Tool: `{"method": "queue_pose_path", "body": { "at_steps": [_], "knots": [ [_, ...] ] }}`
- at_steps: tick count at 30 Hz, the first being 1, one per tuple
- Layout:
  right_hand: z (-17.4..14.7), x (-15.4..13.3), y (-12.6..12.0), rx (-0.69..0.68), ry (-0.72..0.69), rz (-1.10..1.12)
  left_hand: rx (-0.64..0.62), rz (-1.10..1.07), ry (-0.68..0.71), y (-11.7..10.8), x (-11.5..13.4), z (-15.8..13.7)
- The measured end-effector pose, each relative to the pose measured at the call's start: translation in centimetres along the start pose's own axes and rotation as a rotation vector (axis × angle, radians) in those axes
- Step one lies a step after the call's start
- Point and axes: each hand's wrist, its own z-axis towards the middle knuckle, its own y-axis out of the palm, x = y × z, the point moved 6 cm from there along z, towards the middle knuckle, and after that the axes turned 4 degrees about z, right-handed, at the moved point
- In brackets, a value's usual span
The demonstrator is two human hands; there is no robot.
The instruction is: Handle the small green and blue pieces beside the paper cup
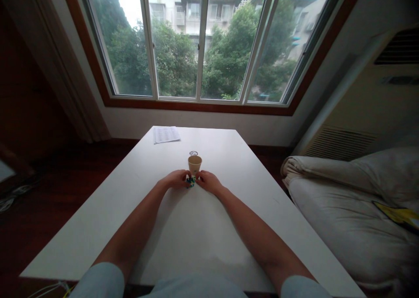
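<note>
A cluster of small blue and green pieces (190, 182), too small to name surely, sits low between my hands at the middle of the white table (203, 228). My left hand (178, 178) curls its fingers around the left side of the cluster, gripping it. From the right, my right hand (209, 181) reaches in with thumb and fingers pinched close to the same pieces; what its fingertips hold is too small to see. Just beyond both hands a tan paper cup (195, 164) stands upright, its inside not visible to the bottom.
Behind the cup lies a thin dark looped item (193, 153). Printed paper sheets (166, 134) rest at the table's far left corner. A covered couch (330, 202) is on the right, and a window (199, 44) is ahead.
</note>
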Motion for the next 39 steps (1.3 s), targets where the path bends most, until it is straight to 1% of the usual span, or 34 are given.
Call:
{"method": "queue_pose_path", "body": {
  "at_steps": [5,9,14,19,25,32,39],
  "knots": [
    [-0.08,0.11,-0.07,0.027,0.010,0.014,0.076,0.031,-0.032,0.02,0.21,0.10],
    [-0.12,0.20,-0.10,0.051,0.003,0.018,0.112,0.048,-0.071,0.01,0.55,0.14],
    [-0.07,0.38,0.11,0.038,0.005,-0.002,0.158,0.007,-0.090,0.06,0.58,0.06],
    [-0.03,0.45,0.22,0.029,0.023,-0.018,0.197,-0.004,-0.124,0.19,0.11,0.08],
    [0.03,0.51,0.16,0.041,0.028,-0.008,0.211,0.017,-0.138,0.17,0.07,0.18],
    [0.14,0.83,0.24,0.044,0.045,0.038,0.224,0.069,-0.194,0.18,0.09,0.16],
    [0.20,0.99,0.27,0.060,0.030,0.043,0.231,0.099,-0.221,0.16,-0.02,0.21]
  ]
}}
